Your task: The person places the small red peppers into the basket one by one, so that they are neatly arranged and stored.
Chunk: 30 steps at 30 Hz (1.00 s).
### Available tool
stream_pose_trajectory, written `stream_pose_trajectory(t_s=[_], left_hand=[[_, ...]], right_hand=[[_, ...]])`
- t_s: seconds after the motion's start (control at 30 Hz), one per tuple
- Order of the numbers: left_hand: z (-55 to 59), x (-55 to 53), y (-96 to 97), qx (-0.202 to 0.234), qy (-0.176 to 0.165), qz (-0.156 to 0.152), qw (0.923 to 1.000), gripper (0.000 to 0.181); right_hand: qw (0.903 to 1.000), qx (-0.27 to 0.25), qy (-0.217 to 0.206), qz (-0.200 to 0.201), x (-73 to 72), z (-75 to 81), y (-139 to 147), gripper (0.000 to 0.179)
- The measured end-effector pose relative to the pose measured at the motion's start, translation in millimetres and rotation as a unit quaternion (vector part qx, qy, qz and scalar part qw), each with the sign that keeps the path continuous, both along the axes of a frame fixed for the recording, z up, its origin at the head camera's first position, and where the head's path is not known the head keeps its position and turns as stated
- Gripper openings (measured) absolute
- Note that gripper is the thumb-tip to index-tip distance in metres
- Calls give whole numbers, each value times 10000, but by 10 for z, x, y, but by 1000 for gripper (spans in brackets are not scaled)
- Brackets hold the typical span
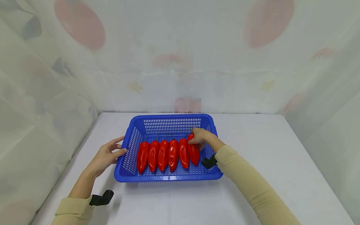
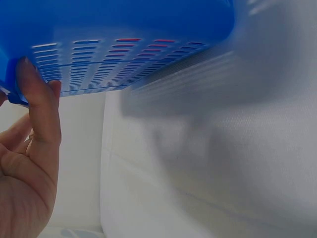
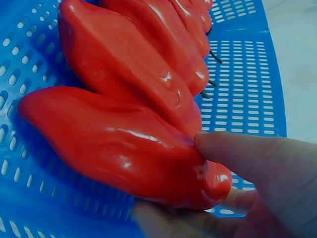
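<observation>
A blue plastic basket (image 1: 168, 178) with slotted walls holds several glossy red peppers (image 1: 163, 156) in a side-by-side row, their dark stems toward the far wall. At the basket's left end, my left hand (image 1: 104, 156) grips the rim, its thumb (image 2: 37, 94) against the outer wall in the left wrist view. My right hand (image 1: 200, 136) reaches inside over the right wall and holds the rightmost pepper (image 1: 194, 155) near its stem end. In the right wrist view the thumb (image 3: 233, 148) lies on top of that pepper, with fingers curled under its side.
The basket stands on a white table (image 1: 264, 162) that extends to both sides and in front. A pale patterned curtain (image 1: 168, 84) closes off the back and both sides. A dark wrist mount (image 1: 102, 198) sits on the left sleeve, another (image 1: 209, 162) on the right.
</observation>
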<state>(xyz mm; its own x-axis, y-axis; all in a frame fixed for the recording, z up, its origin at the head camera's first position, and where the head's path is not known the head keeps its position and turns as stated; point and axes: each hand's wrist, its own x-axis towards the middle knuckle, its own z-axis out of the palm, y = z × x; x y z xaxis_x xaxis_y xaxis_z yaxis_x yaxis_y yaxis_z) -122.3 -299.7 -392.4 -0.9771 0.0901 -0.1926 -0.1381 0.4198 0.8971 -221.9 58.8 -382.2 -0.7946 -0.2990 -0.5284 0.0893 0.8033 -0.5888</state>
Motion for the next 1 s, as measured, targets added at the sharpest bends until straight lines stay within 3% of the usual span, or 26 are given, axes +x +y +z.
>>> stream_pose_trajectory(t_s=[0.53,0.73,1.0], left_hand=[[-1,-1,5,-15,12,8,10000,66],[-8,-1,1,-24,19,14,10000,66],[-18,-2,0,-25,30,13,10000,66]], right_hand=[[9996,227,-75,156,-1,-126,13,45],[9988,409,-74,262,-3,-147,12,31],[9989,404,-65,242,12,-134,13,28]])
